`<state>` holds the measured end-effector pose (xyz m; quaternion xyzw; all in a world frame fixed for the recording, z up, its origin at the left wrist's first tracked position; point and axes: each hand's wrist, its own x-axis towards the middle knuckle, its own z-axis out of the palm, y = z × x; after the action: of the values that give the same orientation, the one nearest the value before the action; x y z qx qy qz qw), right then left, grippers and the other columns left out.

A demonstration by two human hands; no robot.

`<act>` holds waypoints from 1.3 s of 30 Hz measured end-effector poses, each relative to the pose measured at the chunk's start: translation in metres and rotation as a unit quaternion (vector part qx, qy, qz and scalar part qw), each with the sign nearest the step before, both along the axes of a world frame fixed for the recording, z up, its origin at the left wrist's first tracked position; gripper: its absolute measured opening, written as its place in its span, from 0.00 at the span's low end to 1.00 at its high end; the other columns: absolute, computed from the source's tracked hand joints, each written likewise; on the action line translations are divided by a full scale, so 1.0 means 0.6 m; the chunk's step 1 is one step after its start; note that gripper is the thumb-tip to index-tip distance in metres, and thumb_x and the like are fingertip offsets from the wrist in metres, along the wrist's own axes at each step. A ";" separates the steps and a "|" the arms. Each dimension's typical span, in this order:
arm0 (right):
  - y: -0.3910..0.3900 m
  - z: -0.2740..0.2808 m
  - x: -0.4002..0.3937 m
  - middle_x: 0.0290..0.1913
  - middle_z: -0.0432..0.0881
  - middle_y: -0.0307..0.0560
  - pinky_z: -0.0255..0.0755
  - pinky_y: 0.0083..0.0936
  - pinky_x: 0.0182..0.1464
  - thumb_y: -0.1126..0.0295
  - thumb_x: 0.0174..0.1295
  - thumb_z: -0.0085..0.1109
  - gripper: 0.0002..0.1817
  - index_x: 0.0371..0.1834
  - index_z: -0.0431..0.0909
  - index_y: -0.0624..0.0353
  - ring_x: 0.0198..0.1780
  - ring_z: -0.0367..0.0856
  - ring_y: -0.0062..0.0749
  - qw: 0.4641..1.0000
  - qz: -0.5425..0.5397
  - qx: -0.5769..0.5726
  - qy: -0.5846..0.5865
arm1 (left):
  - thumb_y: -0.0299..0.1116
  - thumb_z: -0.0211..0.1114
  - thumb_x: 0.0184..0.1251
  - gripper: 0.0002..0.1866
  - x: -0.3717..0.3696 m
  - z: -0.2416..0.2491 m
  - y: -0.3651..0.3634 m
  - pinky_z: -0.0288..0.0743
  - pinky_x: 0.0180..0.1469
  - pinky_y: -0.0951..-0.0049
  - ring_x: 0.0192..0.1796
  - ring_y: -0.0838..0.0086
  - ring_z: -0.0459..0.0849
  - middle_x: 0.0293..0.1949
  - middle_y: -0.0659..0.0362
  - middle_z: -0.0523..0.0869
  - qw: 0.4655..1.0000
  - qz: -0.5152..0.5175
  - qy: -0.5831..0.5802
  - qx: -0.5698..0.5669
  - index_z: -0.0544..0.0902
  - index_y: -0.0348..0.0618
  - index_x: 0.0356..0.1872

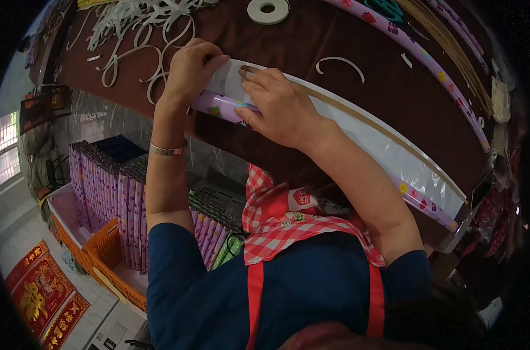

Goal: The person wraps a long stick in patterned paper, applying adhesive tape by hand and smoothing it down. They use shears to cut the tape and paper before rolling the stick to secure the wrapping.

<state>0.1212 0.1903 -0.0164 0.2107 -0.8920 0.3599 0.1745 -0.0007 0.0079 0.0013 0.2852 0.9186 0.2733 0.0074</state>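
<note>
A long purple patterned sheet with a white back (pixel 370 137) lies across the brown cloth, its purple edge rolled up along the near side. A thin brown strip (pixel 358 116) runs lengthwise on the white back. My left hand (pixel 189 70) is at the sheet's left end, thumb and fingers pressed together on its edge. My right hand (pixel 279 108) lies over the sheet close by, its thumb on the purple rolled edge and its fingers bent by the strip's curled left end.
A roll of white tape (pixel 268 9) and curly white strips (pixel 142 26) lie on the cloth (pixel 247 35). Finished purple rolls (pixel 440 73) and thin brown sticks (pixel 451 41) are at the right. An orange basket (pixel 104 242) with purple bundles (pixel 101 192) stands below left.
</note>
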 end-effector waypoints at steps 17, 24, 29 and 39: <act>0.000 -0.001 -0.001 0.48 0.80 0.55 0.75 0.35 0.55 0.63 0.55 0.68 0.21 0.44 0.79 0.69 0.54 0.77 0.46 1.000 0.006 -0.011 -0.001 | 0.35 0.67 0.62 0.10 0.018 0.008 0.007 0.76 0.43 0.65 0.40 0.62 0.84 0.41 0.54 0.83 0.998 0.034 -0.042 -0.027 0.86 0.39 0.37; 0.000 0.000 -0.001 0.48 0.81 0.56 0.75 0.35 0.55 0.63 0.54 0.68 0.21 0.45 0.80 0.69 0.53 0.78 0.46 1.000 0.005 -0.008 -0.005 | 0.34 0.64 0.62 0.09 0.020 -0.012 0.007 0.76 0.45 0.62 0.42 0.58 0.83 0.41 0.55 0.83 0.998 0.014 0.049 -0.023 0.85 0.39 0.34; 0.001 -0.002 -0.002 0.49 0.81 0.56 0.75 0.34 0.55 0.63 0.55 0.68 0.21 0.45 0.80 0.69 0.54 0.78 0.46 1.000 0.006 -0.006 0.003 | 0.35 0.63 0.62 0.09 0.013 -0.011 -0.008 0.76 0.45 0.61 0.43 0.57 0.83 0.40 0.54 0.83 0.997 0.053 0.038 -0.029 0.84 0.39 0.34; 0.001 -0.001 -0.001 0.49 0.81 0.56 0.75 0.35 0.56 0.62 0.56 0.67 0.21 0.46 0.79 0.70 0.54 0.77 0.47 1.000 0.010 -0.002 -0.013 | 0.39 0.62 0.70 0.14 -0.091 -0.008 -0.073 0.76 0.45 0.67 0.41 0.63 0.85 0.40 0.52 0.86 0.981 0.179 0.068 -0.021 0.85 0.38 0.44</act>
<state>0.1207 0.1907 -0.0173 0.2144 -0.8913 0.3662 0.1597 -0.0555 -0.0358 -0.0038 0.1338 0.9588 0.2302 -0.0985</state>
